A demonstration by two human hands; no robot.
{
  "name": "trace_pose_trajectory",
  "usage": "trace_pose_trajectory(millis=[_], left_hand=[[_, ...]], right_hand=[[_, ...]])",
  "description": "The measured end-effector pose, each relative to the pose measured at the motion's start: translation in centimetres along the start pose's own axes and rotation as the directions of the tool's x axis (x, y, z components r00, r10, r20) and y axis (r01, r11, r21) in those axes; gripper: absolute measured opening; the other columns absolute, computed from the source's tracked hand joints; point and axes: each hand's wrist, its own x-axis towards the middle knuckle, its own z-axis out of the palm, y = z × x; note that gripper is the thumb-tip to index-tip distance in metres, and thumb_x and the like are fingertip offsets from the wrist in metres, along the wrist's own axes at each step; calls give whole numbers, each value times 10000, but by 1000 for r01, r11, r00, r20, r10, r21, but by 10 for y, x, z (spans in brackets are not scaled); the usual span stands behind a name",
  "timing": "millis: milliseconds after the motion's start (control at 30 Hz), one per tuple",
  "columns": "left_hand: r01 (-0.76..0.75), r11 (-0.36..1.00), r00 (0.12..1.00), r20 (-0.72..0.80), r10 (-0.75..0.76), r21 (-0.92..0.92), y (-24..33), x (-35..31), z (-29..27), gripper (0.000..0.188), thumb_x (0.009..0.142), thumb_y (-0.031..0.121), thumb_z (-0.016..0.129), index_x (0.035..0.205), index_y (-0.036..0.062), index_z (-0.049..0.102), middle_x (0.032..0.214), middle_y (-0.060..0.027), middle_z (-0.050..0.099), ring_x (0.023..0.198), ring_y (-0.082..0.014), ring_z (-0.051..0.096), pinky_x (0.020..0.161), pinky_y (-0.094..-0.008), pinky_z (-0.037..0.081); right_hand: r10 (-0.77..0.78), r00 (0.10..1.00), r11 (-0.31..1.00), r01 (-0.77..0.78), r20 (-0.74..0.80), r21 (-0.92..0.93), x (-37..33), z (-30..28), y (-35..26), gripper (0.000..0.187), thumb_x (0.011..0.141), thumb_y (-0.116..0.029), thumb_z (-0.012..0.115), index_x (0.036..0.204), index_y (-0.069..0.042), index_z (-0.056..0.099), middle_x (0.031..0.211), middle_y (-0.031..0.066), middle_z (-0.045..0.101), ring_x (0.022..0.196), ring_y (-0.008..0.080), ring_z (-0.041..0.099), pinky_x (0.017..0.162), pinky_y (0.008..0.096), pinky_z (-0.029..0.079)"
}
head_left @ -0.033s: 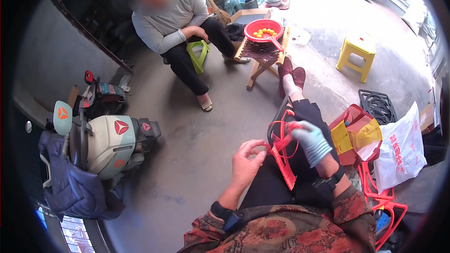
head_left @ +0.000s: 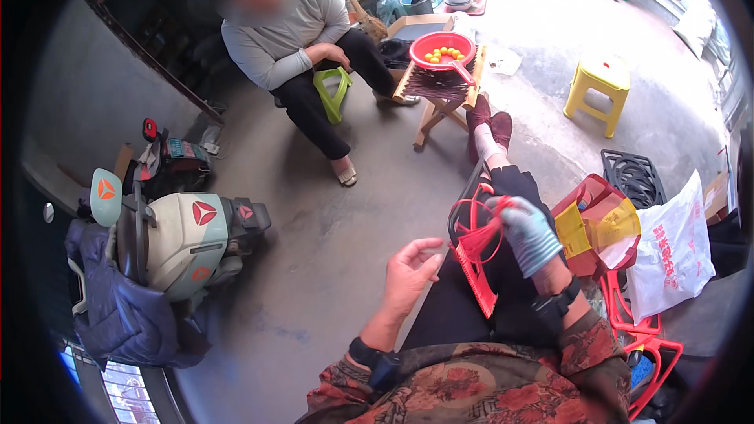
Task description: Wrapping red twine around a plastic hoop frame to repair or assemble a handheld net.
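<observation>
1. Scooter [head_left: 184, 224], parked toward the left edge of the floor [head_left: 314, 243]; a seated co-worker [head_left: 287, 39] sits beyond.
2. Left hand [head_left: 412, 273], bare, before the near left side of the lap; fingers curled, thumb and forefinger apart, just beside the red strip.
3. Red bowl [head_left: 416, 53] of yellow balls, on the folding stool [head_left: 470, 98].
4. Red strip [head_left: 476, 279], tilted over the middle of the lap. Probably light, stiff plastic, perhaps slippery; best gripped along its long edge.
5. Red cord [head_left: 481, 239], looped above the strip's far end; probably soft and easily tangled, best pinched near the strip.
6. Right hand [head_left: 532, 239], gloved, closed on the cord.
7. Yellow stool [head_left: 601, 86], farther off.
</observation>
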Motion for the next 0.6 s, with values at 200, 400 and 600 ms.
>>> trace_pose_trajectory(millis=[200, 400, 600], left_hand=[[386, 812, 826, 557, -93, -438, 4, -27, -12, 225, 936, 157, 579, 1079, -16, 562, 1020, -191, 640, 804, -180, 664, 636, -252, 552], [440, 748, 696, 715, 66, -497, 15, -36, 12, 370, 954, 335, 562, 1118, 4, 574, 1288, -265, 518, 1114, -260, 598, 777, -280, 555], [509, 528, 764, 640, 86, -679, 28, -23, 15, 537, 921, 528, 516, 1121, 38, 609, 1457, -256, 329, 1325, -360, 386, 862, -401, 515]], right_hand=[[36, 989, 912, 26, -145, 410, -8, 3, -15, 303, 924, -252, 568, 1038, 28, 566, 856, 145, 652, 777, 278, 654, 842, 416, 535], [85, 947, 915, 48, -309, 400, -26, 16, -33, 297, 950, -296, 555, 1005, -5, 573, 762, 104, 624, 687, 264, 647, 694, 398, 568], [191, 914, 977, -212, 358, 20, -108, 73, -78, 299, 915, -277, 611, 1048, -16, 550, 859, 99, 650, 729, 200, 652, 677, 303, 532]])
